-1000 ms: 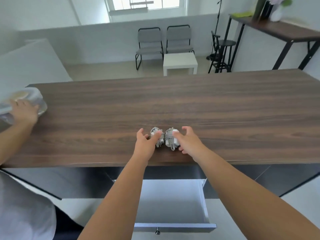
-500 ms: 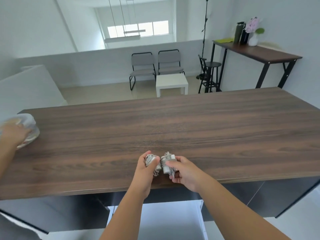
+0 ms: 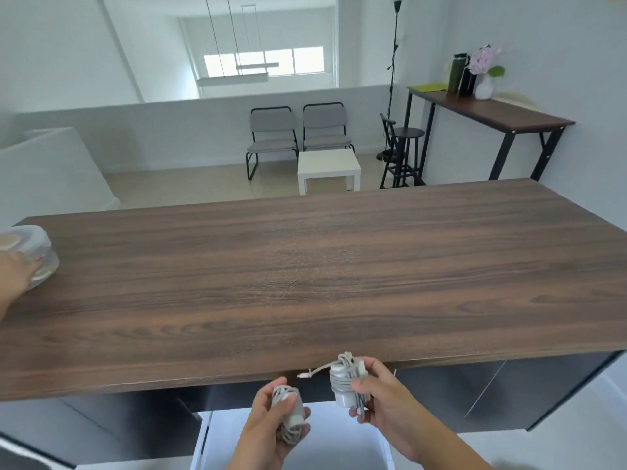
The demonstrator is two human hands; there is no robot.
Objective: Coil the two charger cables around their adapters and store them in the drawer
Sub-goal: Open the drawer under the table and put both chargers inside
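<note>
My left hand (image 3: 268,425) grips a white adapter wound with grey cable (image 3: 288,413), held in front of the table's near edge. In my right hand (image 3: 386,401) is the second coiled adapter (image 3: 344,381), upright, with a short loose cable end and plug (image 3: 310,373) sticking out to the left. Both bundles hang above the open white drawer (image 3: 339,446), whose inside shows at the bottom of the view. The two hands are a small gap apart.
The dark wooden table (image 3: 322,266) fills the middle. At its far left another person's hand (image 3: 15,273) rests on a clear container (image 3: 30,245). Chairs, a white side table (image 3: 328,166) and a tall desk (image 3: 492,113) stand beyond.
Both hands closed on the coiled adapters, lifted them off the tabletop and drew them back over the near edge, above the open drawer. The camera tilted upward.
</note>
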